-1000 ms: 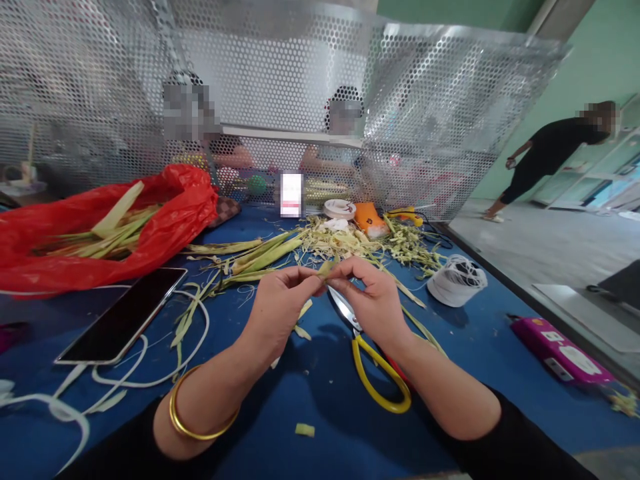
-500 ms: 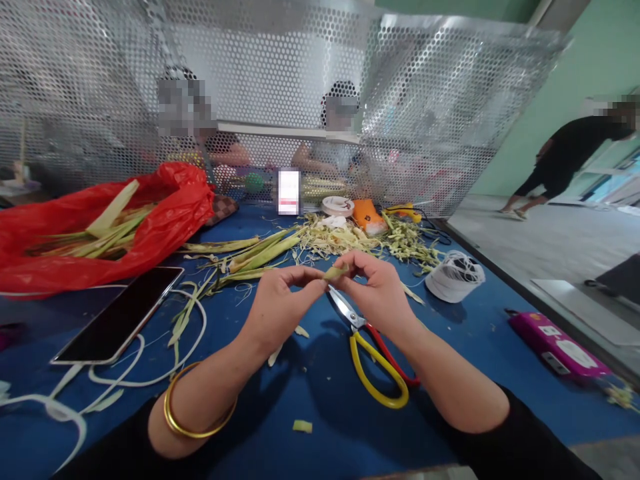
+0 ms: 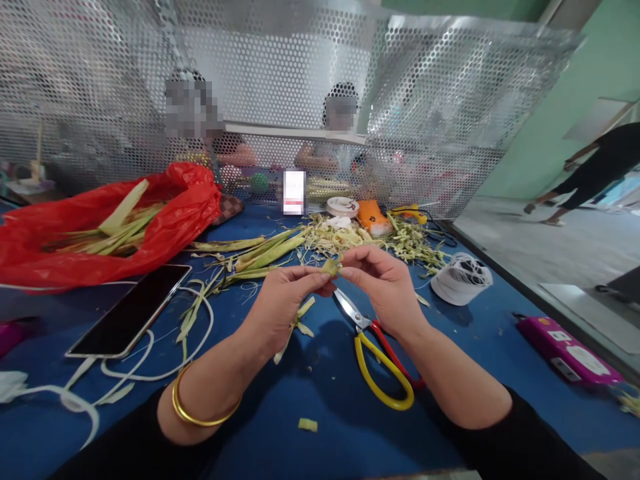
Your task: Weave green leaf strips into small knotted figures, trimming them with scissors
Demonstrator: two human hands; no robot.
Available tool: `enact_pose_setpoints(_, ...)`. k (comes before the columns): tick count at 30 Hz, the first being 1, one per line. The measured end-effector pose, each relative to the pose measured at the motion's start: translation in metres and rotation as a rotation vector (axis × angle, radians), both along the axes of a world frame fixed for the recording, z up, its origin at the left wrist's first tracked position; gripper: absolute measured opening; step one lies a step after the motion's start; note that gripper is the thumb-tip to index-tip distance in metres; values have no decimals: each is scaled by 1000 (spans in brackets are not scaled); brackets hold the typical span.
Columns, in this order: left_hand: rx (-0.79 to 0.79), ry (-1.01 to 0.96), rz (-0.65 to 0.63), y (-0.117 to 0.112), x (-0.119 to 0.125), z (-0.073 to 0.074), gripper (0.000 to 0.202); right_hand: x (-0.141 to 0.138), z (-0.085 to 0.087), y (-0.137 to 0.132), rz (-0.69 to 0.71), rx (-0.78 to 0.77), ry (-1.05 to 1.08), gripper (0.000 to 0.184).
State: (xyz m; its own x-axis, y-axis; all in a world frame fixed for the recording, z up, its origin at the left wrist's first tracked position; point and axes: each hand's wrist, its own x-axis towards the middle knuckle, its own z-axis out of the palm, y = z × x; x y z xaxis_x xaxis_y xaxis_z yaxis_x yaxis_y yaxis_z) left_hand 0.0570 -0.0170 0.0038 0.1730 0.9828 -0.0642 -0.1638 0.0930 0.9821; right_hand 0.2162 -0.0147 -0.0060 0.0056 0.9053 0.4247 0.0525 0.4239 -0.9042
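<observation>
Far left of scissors [image 3: 361, 321], I see red bag [image 3: 193, 213] with long leaf strips [image 3: 123, 230] inside. Dark-screened phone [image 3: 130, 313] left of scissors, nearer than bag. Left hand [image 3: 280, 300] left of scissors: thumb and fingers pinched closed on green leaf piece [image 3: 330, 267], just beyond scissors' tip. Right hand [image 3: 385, 287] above scissors, half curled, fingertips at piece's right end; from my remote feed, can't tell whether gripping. Right of scissors, white cord roll [image 3: 461, 283]; farther right, purple pack [image 3: 567, 350].

Person in black [image 3: 607, 160] farther right
</observation>
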Motion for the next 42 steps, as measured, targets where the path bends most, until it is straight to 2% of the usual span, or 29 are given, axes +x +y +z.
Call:
enact_pose_setpoints(4, -1, -13, -15, 0, 0, 1, 7, 0, -1, 0, 35, 82, -102, 5)
enact_pose_setpoints(14, 34, 65, -43, 0, -1, 2, 15, 1, 6, -1, 37, 100, -257, 8)
enact_pose_setpoints(24, 60, 178, 14, 2, -2, 0, 13, 4, 10, -1, 83, 100, -357, 11)
enact_pose_setpoints(29, 116, 202, 13, 0, -1, 1, 10, 2, 10, -3, 42, 21, -324, 11)
enact_pose_setpoints(33, 137, 213, -3, 1, -1, -1, 10, -1, 6, -2, 66, -54, -227, 10)
enact_pose_setpoints(38, 142, 204, -4, -1, 0, 1, 11, -2, 1, -2, 16, -36, -198, 8)
enact_pose_setpoints(42, 187, 283, -22, -1, -1, 0, 12, -3, -1, 0, -24, -38, -205, 8)
